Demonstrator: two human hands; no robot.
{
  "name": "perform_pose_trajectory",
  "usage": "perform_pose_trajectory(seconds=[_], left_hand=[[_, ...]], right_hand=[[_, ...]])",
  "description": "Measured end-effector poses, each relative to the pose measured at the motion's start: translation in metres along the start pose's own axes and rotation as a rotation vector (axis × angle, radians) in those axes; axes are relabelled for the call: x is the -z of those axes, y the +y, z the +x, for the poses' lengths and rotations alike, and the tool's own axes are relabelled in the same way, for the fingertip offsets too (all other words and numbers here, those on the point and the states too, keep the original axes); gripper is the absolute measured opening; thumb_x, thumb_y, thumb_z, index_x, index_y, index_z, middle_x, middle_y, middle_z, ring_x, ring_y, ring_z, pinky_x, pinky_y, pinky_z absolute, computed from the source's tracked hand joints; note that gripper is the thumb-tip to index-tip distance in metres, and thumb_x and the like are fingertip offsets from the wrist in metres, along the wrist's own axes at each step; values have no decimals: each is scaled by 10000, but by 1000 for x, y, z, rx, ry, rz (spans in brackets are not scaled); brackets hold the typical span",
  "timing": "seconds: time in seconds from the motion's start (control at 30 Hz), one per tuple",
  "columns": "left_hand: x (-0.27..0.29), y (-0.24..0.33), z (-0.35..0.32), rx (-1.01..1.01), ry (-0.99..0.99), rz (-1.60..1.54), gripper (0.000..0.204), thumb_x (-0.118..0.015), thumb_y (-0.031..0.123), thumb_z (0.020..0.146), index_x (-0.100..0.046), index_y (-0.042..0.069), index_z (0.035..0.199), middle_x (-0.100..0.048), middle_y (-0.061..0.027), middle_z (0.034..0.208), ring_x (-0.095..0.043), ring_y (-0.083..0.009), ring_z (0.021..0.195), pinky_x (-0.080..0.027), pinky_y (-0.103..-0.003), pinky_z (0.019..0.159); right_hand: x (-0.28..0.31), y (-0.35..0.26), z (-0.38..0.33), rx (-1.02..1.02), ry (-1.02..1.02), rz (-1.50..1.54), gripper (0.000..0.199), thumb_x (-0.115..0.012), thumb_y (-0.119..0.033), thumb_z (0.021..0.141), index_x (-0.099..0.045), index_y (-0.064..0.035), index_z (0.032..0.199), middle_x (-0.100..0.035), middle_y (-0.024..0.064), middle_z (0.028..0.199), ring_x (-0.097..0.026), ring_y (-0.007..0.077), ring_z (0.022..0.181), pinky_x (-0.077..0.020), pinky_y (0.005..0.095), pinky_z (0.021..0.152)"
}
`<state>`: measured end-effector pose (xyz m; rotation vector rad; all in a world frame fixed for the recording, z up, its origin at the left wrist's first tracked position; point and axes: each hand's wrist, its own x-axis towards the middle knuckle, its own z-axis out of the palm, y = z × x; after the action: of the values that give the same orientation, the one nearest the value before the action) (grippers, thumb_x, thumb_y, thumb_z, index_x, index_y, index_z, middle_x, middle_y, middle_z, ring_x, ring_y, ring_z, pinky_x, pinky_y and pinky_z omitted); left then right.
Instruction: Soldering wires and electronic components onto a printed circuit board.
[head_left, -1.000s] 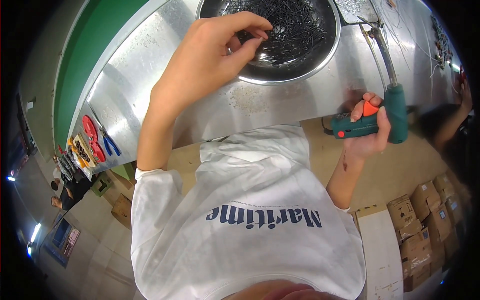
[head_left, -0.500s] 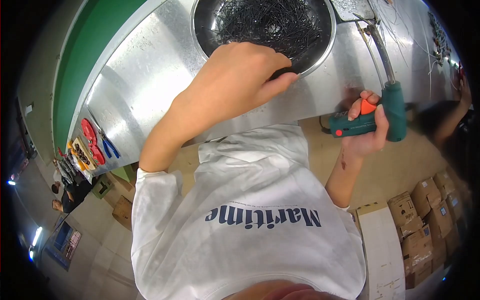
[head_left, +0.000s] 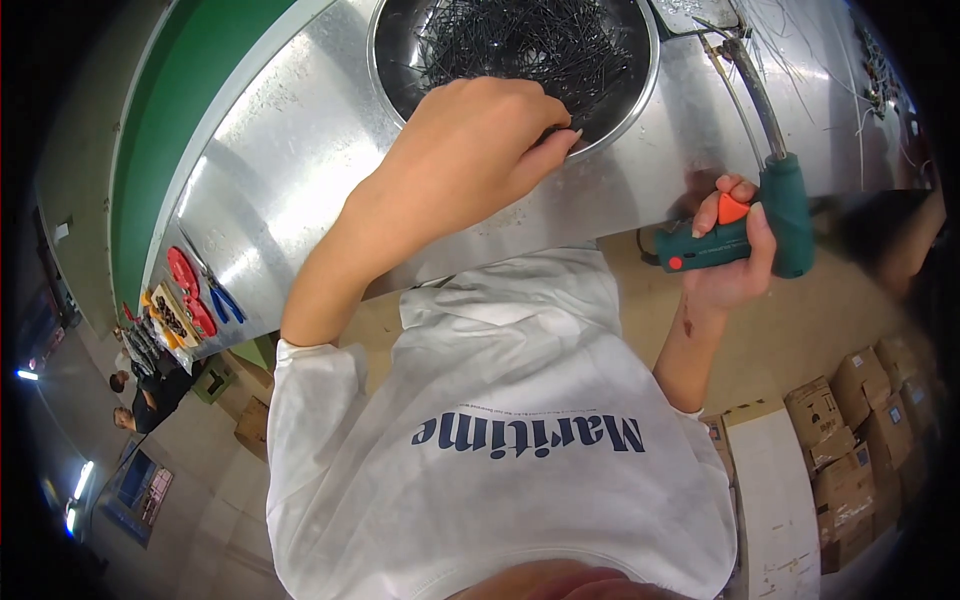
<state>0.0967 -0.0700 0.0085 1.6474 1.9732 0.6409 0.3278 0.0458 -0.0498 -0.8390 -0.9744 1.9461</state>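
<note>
While the left hand [head_left: 470, 140] brings its fingertips near together, the right hand [head_left: 735, 265] is closed round a dark-green plastic soldering gun [head_left: 790, 225]

The left thumb [head_left: 545, 157] and forefinger stand narrow, almost meeting, over the near rim of a wide, round, shiny metal bowl [head_left: 648, 90]; whether anything is pinched between these 2 tips I cannot tell. The bowl sits back from the near edge of the grey sheet-metal bench [head_left: 300, 130] and holds a loose heap of thin, black, wire-like pieces [head_left: 530, 40].

The right fingers wrap the gun's handle by its orange trigger [head_left: 733, 207], just outside the bench's near edge; its long metal tube [head_left: 762, 105] reaches in over the bench.

With so tangled a heap, I would judge a light pinch on the end of 1 piece best, so its neighbours do not follow. The gun's tip is better held well away from the left hand, the trigger finger relaxed.

Farther out, blue-handled metal pliers [head_left: 226, 303] lie at the bench's near left corner; thin white wires [head_left: 800, 45] trail toward its right end.
</note>
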Motion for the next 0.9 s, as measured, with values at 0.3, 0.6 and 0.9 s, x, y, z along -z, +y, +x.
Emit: perform_pose_trajectory(seconds=[0.3, 0.6, 0.9], left_hand=[[0, 4, 16, 72, -44, 172, 165, -623, 148, 802, -681, 36, 695, -624, -166, 649, -628, -353, 640, -509, -427, 589], [-3, 4, 21, -30, 3, 272, 79, -644, 101, 734, -707, 53, 722, -641, -158, 667, -642, -333, 648, -522, -404, 589], [23, 6, 7, 212, 25, -161, 47, -654, 47, 755, -639, 9, 780, -426, 14, 543, -408, -57, 493, -349, -214, 481]], right_hand=[[1, 1, -1, 3, -16, -8, 290, -452, -218, 887, -518, 51, 973, -533, 206, 1010, -516, 168, 596, -427, 270, 584], [-3, 0, 0, 12, -7, -21, 262, -462, -201, 879, -519, 40, 964, -536, 194, 988, -514, 176, 592, -424, 271, 566], [1, 2, -4, 21, -41, -12, 259, -471, -189, 868, -503, 39, 985, -523, 193, 1008, -519, 185, 597, -425, 273, 564]])
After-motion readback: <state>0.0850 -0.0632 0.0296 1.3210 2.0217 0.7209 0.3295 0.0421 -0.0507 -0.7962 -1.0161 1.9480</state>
